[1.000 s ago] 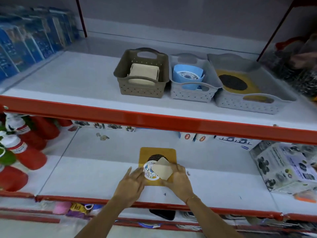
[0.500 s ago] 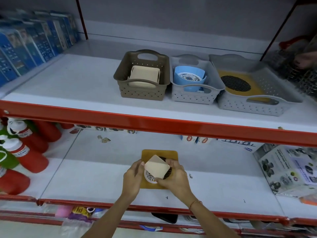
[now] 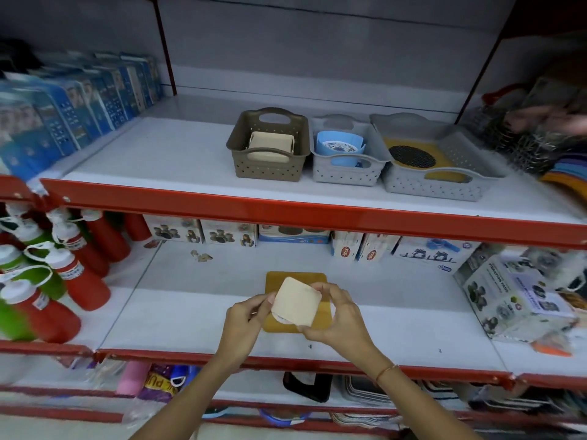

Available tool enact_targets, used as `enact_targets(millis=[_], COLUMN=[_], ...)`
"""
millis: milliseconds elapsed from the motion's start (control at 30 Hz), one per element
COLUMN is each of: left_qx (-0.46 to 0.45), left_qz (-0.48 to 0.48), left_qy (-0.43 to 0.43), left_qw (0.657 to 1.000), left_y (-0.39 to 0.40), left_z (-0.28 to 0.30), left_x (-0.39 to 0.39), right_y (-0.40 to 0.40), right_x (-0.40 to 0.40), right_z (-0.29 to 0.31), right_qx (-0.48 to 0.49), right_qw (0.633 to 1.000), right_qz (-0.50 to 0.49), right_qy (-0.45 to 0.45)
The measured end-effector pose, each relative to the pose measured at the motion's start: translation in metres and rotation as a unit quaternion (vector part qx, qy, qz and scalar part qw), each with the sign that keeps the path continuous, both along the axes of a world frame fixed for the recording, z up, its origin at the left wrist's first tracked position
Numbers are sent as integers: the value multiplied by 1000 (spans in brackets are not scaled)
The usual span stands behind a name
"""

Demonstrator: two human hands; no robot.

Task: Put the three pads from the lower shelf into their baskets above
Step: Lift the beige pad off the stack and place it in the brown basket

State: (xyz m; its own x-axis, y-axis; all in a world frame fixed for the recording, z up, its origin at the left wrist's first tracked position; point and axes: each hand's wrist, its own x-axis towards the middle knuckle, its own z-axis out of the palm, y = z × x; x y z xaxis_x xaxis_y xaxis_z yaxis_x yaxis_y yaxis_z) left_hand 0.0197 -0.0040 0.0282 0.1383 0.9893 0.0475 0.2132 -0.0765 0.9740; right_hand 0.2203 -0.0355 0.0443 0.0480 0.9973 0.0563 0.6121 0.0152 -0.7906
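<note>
A cream square pad (image 3: pixel 297 302) is lifted and tilted above the lower shelf, pinched between my left hand (image 3: pixel 244 319) and my right hand (image 3: pixel 338 315). Under it lies a mustard square pad (image 3: pixel 295 277), flat on the shelf. A sliver of a round white patterned pad (image 3: pixel 281 319) shows below the cream one; which hand holds it I cannot tell. On the upper shelf stand a brown basket (image 3: pixel 241 141) with cream pads, a small grey basket (image 3: pixel 346 176) with blue round pads, and a wide grey basket (image 3: pixel 435 188) with a mustard pad.
Red and green bottles (image 3: pixel 76 274) crowd the left of the lower shelf. Boxes (image 3: pixel 521 296) stand at its right and along its back. Blue packets (image 3: pixel 79 103) line the upper shelf's left. A red shelf edge (image 3: pixel 286 214) runs between the two levels.
The cream pad has risen off the stack and tilted up between both hands. The view has shifted so the shelves sit lower and closer.
</note>
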Motion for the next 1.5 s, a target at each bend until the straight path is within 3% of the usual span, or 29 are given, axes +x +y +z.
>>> enact_targets(millis=[200, 367, 567, 667, 967, 1233, 1500], left_qx=[79, 198, 396, 453, 369, 252, 232], left_qz=[-31, -44, 6, 46, 62, 68, 72], left_qy=[-3, 31, 137, 177, 378, 315, 329], left_qw=[996, 979, 908, 873, 847, 912, 913], left_y=[-30, -37, -9, 16, 115, 142, 146], left_z=[52, 98, 163, 189, 210, 199, 196], left_x=[-13, -23, -31, -33, -31, -33, -35], right_y=[-33, -43, -22, 2, 124, 215, 241], right_x=[0, -1, 5, 10, 21, 5, -12], right_z=[55, 107, 169, 198, 256, 256, 253], right_qx=[60, 127, 206, 228, 169, 42, -17], right_qw=[997, 989, 975, 969, 981, 987, 960], right_qz=[39, 70, 87, 92, 86, 132, 211], right_qy=[-12, -14, -3, -19, -29, -79, -184])
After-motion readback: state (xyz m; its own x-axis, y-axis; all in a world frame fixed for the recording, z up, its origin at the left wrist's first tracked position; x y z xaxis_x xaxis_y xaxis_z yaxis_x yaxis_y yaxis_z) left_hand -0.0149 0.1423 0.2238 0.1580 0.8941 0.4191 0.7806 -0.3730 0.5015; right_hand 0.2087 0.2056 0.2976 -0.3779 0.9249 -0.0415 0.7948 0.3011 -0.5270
